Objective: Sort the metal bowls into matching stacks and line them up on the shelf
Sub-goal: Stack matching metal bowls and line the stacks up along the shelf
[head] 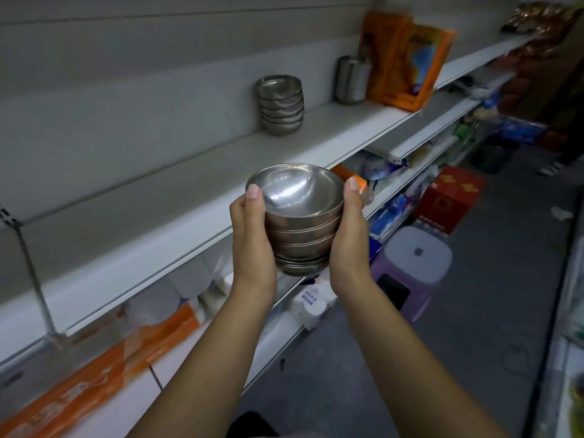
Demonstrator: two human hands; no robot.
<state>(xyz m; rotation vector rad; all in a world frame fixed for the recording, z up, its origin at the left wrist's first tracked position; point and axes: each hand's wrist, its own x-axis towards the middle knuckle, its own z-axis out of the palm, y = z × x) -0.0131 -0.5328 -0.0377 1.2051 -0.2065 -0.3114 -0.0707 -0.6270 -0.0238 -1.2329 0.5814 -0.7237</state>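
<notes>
A stack of several nested metal bowls (pixel 298 216) is held in the air in front of the white shelf (pixel 164 197), just off its front edge. My left hand (pixel 251 235) grips the stack's left side, thumb on the top rim. My right hand (pixel 349 235) clasps the right side the same way. A second stack of several metal bowls (pixel 280 104) stands farther back on the shelf, near the wall.
A metal cylinder container (pixel 350 80) and orange boxes (pixel 407 63) stand at the shelf's far end. Lower shelves hold packaged goods. On the aisle floor are a purple and white stool (pixel 414 263) and a red box (pixel 448 197).
</notes>
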